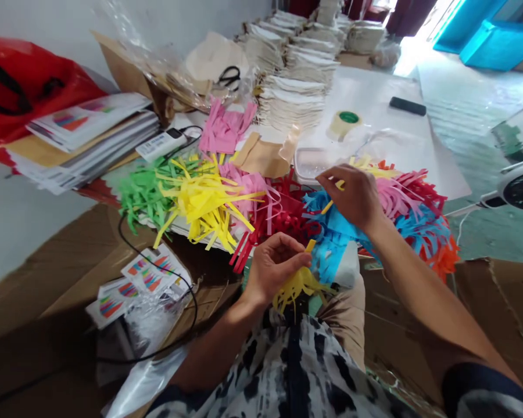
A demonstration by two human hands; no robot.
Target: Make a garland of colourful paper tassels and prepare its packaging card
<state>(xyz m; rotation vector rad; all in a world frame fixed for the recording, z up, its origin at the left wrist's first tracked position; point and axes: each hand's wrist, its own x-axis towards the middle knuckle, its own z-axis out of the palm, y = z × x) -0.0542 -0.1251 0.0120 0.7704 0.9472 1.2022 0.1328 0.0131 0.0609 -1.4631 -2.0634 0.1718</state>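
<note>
My left hand (276, 264) is closed in a pinch on a yellow paper tassel (298, 287). Its short folded end pokes up past the thumb, and the fringe hangs down over my lap. My right hand (351, 194) is raised at the table edge with fingertips together, beside a shallow clear plastic tray (307, 165). Bits of yellow strip show by its fingers; whether they are gripped is unclear. Under that hand lies blue fringed paper (329, 249). Left of it are fringed bundles in red (287, 212), yellow (204, 200) and green (143, 191).
Behind the fringes are pink strips (226, 128), brown paper (264, 157), a tape roll (345, 125), black scissors (229, 77) and a black phone-like object (407, 106). Stacks of pale bundles (294, 96) fill the back. Mixed fringes (422, 226) hang at right; a black cable (196, 307) loops at left.
</note>
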